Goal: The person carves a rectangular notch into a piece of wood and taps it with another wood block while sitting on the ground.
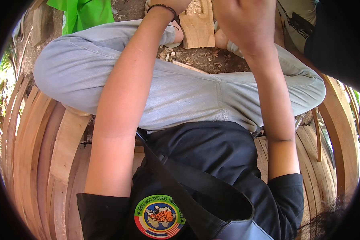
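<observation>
My left hand (175, 5) is at the top edge, beside the left side of a pale wooden block (197, 33). A dark braided cord circles that wrist, and its fingers are cut off by the frame. My right hand (244, 24) is raised at the block's right and looks large, near the camera. Its rounded back suggests a closed hand, but whatever it grips is out of view. The block lies on the ground between my feet, with a rough, chipped hollow (194, 7) in its upper part.
Wood chips (217, 64) litter the dirt around a thin wooden strip (190, 67). My crossed legs (176, 92) rest on a seat of curved-looking planks (40, 140). Bright green cloth (88, 14) lies at the far left. Another person's dark-clothed body (336, 44) is close on the right.
</observation>
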Tool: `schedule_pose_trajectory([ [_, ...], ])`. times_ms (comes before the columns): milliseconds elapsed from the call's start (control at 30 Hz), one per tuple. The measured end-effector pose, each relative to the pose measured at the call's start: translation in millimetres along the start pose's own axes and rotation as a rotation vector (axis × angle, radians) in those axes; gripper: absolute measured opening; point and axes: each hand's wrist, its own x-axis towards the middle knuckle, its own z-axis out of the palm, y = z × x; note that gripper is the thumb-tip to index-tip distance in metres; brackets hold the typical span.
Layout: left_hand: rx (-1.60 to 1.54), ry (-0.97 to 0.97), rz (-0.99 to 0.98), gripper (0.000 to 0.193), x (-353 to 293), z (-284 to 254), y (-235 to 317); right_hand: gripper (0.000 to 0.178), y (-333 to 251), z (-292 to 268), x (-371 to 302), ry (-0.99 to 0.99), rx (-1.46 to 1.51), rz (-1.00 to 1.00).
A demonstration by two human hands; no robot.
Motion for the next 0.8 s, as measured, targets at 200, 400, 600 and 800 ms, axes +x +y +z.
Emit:
schedule_pose_trajectory([
  [200, 0.029, -0.004, -0.023, 0.036, 15.0, -6.1, -22.3, 0.056, 11.2, -2.6, 1.8, -0.372, 0.161, 0.364],
  [400, -0.862, -0.09, -0.607, 0.032, 23.5, -14.0, -88.7, 0.058, 39.8, 10.2, -34.3, -0.165, 0.575, 0.637],
  [600, -0.968, -0.087, -0.818, 0.023, 31.4, -28.3, -149.9, 0.061, 54.3, 15.3, -87.2, -0.166, 0.578, 0.82],
  [800, -0.356, 0.052, -0.407, 0.049, 13.1, -21.8, -31.6, 0.058, 66.4, 14.4, -96.1, -0.104, 0.576, 0.708],
])
